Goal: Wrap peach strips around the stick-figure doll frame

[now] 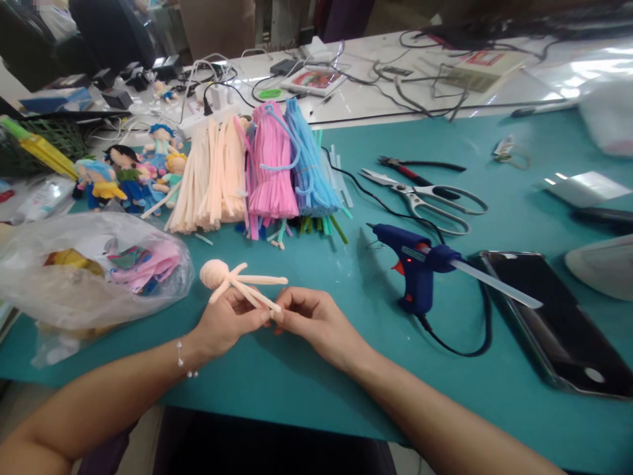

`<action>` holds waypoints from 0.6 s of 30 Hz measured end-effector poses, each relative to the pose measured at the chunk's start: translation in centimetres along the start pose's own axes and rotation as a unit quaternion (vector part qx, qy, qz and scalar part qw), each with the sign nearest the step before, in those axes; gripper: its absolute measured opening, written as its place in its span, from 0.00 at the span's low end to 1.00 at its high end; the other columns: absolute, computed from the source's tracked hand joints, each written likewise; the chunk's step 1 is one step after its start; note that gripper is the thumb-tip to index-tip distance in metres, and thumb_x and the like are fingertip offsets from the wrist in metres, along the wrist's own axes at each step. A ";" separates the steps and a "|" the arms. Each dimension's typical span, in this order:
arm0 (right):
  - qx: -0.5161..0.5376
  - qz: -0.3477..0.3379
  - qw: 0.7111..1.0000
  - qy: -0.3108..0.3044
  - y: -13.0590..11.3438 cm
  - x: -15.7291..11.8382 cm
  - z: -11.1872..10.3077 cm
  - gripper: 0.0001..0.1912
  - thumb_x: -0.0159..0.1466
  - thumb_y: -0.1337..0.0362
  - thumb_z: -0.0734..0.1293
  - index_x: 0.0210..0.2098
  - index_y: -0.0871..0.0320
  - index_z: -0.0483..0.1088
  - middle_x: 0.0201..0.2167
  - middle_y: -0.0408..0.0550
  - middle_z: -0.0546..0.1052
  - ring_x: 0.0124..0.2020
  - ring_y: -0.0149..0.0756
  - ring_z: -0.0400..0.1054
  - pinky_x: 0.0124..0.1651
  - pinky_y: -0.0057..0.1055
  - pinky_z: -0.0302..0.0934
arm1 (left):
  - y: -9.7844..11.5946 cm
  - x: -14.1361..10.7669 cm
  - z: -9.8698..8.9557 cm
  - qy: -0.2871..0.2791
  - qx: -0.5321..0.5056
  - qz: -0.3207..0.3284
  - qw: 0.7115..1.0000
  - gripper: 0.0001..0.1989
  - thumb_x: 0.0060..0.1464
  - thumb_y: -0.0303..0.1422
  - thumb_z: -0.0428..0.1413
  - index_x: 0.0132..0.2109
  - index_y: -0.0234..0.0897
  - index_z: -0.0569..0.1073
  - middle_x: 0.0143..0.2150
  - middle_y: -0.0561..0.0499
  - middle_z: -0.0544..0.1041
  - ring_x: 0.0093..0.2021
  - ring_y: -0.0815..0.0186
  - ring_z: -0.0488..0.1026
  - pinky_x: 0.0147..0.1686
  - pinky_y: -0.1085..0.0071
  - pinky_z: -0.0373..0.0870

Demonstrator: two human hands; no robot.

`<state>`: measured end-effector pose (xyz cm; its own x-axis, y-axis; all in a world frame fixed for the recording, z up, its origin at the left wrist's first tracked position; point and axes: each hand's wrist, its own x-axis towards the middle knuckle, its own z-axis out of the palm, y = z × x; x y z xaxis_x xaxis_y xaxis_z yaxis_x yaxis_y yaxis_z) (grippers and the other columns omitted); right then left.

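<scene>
On the left a plastic bag (64, 300) of scraps sits apart from my left hand (225, 326), which pinches the pale doll (242, 287) above the near middle of the green table (297, 396), its round head jutting clear to the left. My right hand (319, 323) pinches the leg ends, seemingly to keep them together, though my fingertips hide the exact contact. Farther right, the glue gun (419, 264) points its nozzle left, handle nearward, handily placed for my right side.

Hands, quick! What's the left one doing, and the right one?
Left hand: closed, holding the peach stick figure.
Right hand: closed, pinching one end of the same figure.
</scene>
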<state>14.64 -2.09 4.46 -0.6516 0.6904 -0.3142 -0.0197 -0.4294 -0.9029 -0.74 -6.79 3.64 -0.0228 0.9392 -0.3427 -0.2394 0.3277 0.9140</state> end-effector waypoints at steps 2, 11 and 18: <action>-0.001 -0.004 1.000 0.004 0.0 0.0 0.1 0.17 0.48 0.53 0.73 0.20 0.60 0.68 0.18 0.41 0.70 0.22 0.28 0.63 0.28 0.25 0.58 | 0.0 -0.1 0.1 0.001 -0.002 0.000 1.000 0.06 0.36 0.29 0.64 0.24 0.34 0.74 0.21 0.54 0.74 0.24 0.70 0.71 0.26 0.74 0.70; -0.033 -0.050 0.998 0.028 0.2 -0.1 0.3 0.16 0.51 0.53 0.71 0.20 0.59 0.67 0.20 0.42 0.70 0.24 0.29 0.63 0.29 0.27 0.56 | -0.5 0.0 -0.3 -0.012 -0.049 0.020 0.999 0.05 0.39 0.29 0.64 0.27 0.34 0.75 0.24 0.51 0.77 0.27 0.68 0.73 0.30 0.71 0.72; -0.080 -0.096 0.990 0.062 0.4 -0.3 0.4 0.13 0.55 0.56 0.68 0.24 0.60 0.68 0.23 0.45 0.72 0.26 0.31 0.64 0.30 0.28 0.57 | -0.8 0.1 -0.4 0.021 -0.035 0.025 0.999 0.05 0.40 0.29 0.62 0.27 0.33 0.75 0.26 0.50 0.78 0.26 0.68 0.73 0.30 0.70 0.72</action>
<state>14.51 -2.71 4.35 -0.5494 0.8209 -0.1559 -0.0072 -0.1912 -0.9815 -0.90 -6.95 2.81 -0.0770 0.9483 -0.3080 -0.3048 0.2718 0.9128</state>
